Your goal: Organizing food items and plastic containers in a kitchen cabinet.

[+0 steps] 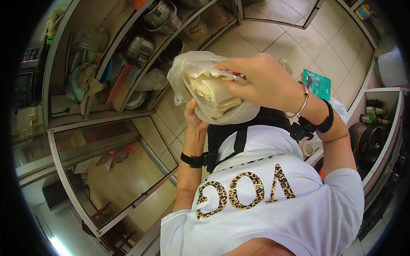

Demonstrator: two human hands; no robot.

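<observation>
A translucent white plastic bag (184, 68) hangs between my hands, its mouth spread apart. Inside it lie thin cream-coloured sheets (213, 91), stacked and folded; what they are made of I cannot tell. My left hand (196, 119) grips the bag's lower left side, with part of the fingers hidden behind the plastic. The bag's rim at the upper right is pinched between the thumb and fingers of my right hand (259, 76). Beyond my right wrist a green printed packet (317, 84) shows, partly covered by the forearm.
Shelves at the left hold steel pots (139, 48), a red-pink board (119, 83) and bags. A glass-panelled door (112, 172) stands at lower left. Bottles (374, 119) and dark round cookware (368, 140) sit in a tiled compartment at the right. Tiled floor (256, 35) shows ahead.
</observation>
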